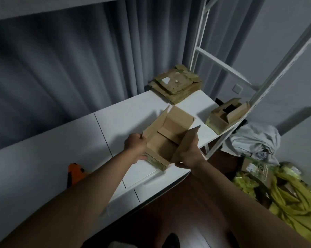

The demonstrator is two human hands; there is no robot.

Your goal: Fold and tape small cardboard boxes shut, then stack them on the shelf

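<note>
Open cardboard box point(166, 138) on white tabletop point(61, 158), near the edge, top flaps up, inside empty. Left hand point(136, 146) grips the left flap and wall w/ curled fingers — prob. to steady it. Right hand point(188, 155) holds the near-right flap, thumb under, fingers round it, likely ready to fold inward. Flattened box stack point(176, 85) at far end; another box, part-folded, point(224, 117) on shelf point(255, 101) edge. Orange tape dispenser point(76, 173) — within left reach.

both hands point(135, 146) point(189, 154) grip open box point(166, 138) on white table point(61, 149) — flaps up
</note>
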